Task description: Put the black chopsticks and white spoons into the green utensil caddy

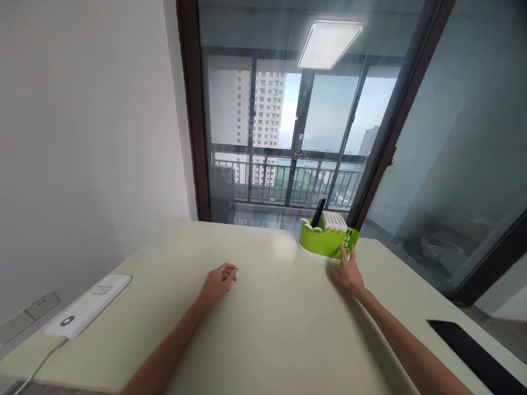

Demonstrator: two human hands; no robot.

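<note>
- The right hand (pixel 349 270) reaches to the far right part of the table (pixel 263 329) and has its fingers against the near side of the green holder (pixel 327 240) – thumb and fingers spread along the wall and the white base rim, touching rather than wrapped round it.
- To handle it well, I would keep the hold low, at the base, since the tall items inside make the top heavier; a push high on the wall could tip it.
- The left hand (pixel 218 282) rests on the table, fingers loosely curled, holding nothing – well apart from the holder.
- The holder is a bright green plastic tub with slotted sides on a white base, standing upright near the far edge of the table, in front of the glass door.
- Inside it a black stick-like item (pixel 319 213) leans upward, beside a white ribbed insert (pixel 334 220).
- A white power strip (pixel 88 305) lies at the table's left edge, and a black slab (pixel 473 354) at the right.
</note>
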